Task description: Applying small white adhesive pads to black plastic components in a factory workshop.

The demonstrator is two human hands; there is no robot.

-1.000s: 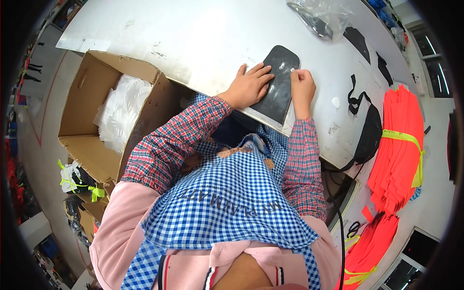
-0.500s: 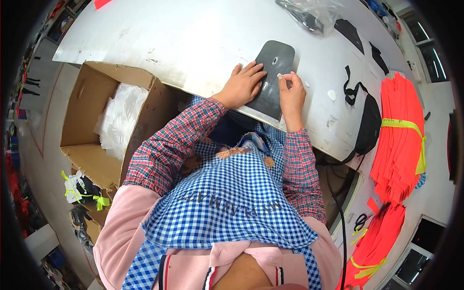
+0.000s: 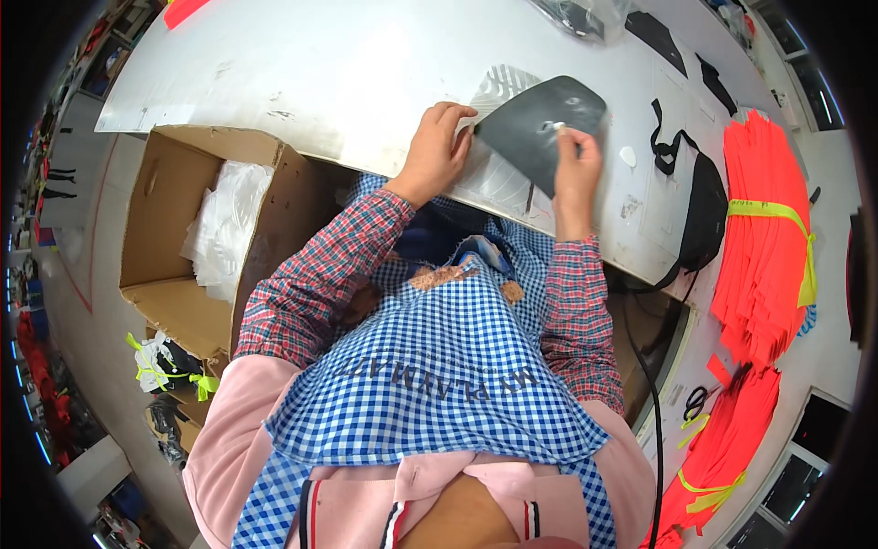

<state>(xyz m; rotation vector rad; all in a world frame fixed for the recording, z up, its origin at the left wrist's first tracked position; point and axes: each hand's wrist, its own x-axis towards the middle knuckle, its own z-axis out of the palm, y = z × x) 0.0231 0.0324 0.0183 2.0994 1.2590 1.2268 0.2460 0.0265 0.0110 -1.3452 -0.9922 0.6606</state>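
Now my left hand presses flat on a dark, rounded, matte panel lying on the white table. My right hand has its fingers pinching a small white bit at the panel's middle. Beside it lies a black strapped bag, then bundled orange cloth.

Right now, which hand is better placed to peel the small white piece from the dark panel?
The right hand, probably: its fingertips already pinch the small white piece on the dark panel. The left hand lies at the panel's left edge.

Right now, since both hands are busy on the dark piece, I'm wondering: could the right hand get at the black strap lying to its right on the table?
Probably yes. The black strap lies on bare table beside the right hand, nothing between, though that hand pinches something small at the dark piece.
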